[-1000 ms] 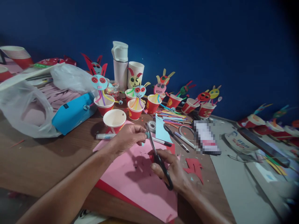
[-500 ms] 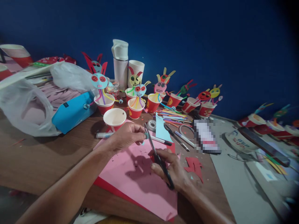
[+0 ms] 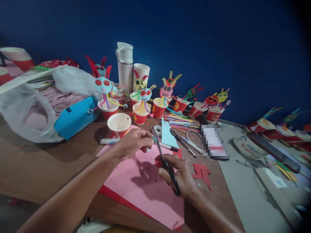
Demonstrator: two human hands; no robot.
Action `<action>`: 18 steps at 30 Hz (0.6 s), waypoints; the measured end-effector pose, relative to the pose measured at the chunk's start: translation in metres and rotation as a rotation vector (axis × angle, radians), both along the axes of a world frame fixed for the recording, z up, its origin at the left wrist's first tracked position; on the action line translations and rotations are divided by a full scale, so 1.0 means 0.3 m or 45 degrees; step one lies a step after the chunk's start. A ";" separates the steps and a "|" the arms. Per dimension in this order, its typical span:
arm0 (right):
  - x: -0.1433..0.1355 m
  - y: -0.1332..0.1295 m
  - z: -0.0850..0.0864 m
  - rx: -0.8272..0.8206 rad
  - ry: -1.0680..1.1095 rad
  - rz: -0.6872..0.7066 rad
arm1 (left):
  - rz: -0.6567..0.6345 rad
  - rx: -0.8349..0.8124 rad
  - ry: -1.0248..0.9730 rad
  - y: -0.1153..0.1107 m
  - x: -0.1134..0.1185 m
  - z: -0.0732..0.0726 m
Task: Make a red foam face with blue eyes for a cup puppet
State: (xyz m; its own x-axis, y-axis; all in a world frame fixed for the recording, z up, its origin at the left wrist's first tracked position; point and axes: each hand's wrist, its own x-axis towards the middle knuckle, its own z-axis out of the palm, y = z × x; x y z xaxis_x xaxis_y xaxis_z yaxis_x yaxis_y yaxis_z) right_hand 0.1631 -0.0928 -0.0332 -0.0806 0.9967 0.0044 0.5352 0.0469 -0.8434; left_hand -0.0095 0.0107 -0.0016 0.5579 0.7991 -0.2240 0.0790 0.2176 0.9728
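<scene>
- Presently, a small teal piece (image 3: 154, 140) is sitting in the fingertips of the left hand (image 3: 133, 142), above the pink sheet (image 3: 155, 207). It is probably behaving as paper: very light, thin, easily creased or torn. The edge away from the blades is offering the safest hold.
- The left hand is pinching narrowly, thumb against fingers.
- The right hand (image 3: 181, 173) is curling around the handles of the black scissors (image 3: 167, 168), which are likely handling as stiff and light. The blades are pointing toward the piece; contact is not showing clearly.
- Just beyond, a white pen (image 3: 166, 146), a tape roll (image 3: 160, 132) and light-blue paper (image 3: 169, 136) are lying on the surface (image 3: 36, 171).
- A red scrap (image 3: 201, 173) is lying right of the sheet.
- Farther back, a paper cup (image 3: 119, 121) is standing before cups bearing paper figures (image 3: 103, 84).
</scene>
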 end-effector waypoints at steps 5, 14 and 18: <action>0.000 -0.001 -0.002 0.062 -0.040 -0.069 | 0.059 -0.006 -0.025 -0.019 0.020 0.002; -0.006 0.001 -0.012 0.018 -0.006 -0.080 | 0.164 -0.100 -0.186 -0.023 0.032 -0.023; -0.010 0.001 -0.006 -0.012 0.042 -0.051 | 0.177 -0.059 -0.131 -0.020 0.030 -0.013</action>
